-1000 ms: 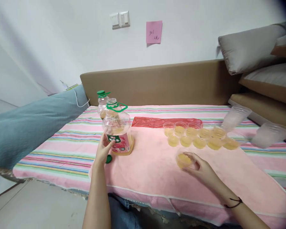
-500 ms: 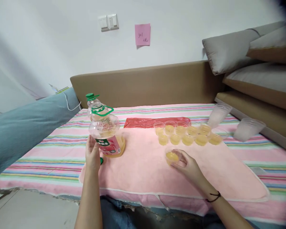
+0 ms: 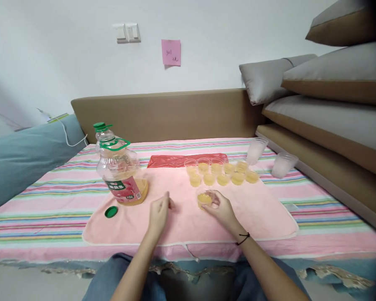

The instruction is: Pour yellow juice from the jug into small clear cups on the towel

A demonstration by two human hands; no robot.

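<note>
My right hand (image 3: 223,211) holds a small clear plastic cup (image 3: 204,200) of yellow juice by its right side, fingers wrapped round it, low over the pink cloth. To the left of that cup, my left hand (image 3: 159,212) is over the cloth, holding nothing; its thumb stands up, apart from loosely bent, slightly blurred fingers. A big juice bottle (image 3: 123,188) with a pink label, a green handle and no cap on its mouth stands further left, partly filled. Its green cap (image 3: 111,212) lies on the cloth. Behind my right hand several similar cups (image 3: 223,179) of juice stand in two rows.
A second bottle with a green cap (image 3: 99,125) stands behind the first. Two stacks of clear cups (image 3: 284,164) lean at the right. A red plastic bag (image 3: 166,161) lies behind the cups. Cushions (image 3: 329,113) are piled at the right, against a brown backrest (image 3: 163,119).
My left hand has let go of the juice bottle and moved right, towards the held cup. My right hand still grips its cup. The camera view has shifted, uncovering the green cap.
</note>
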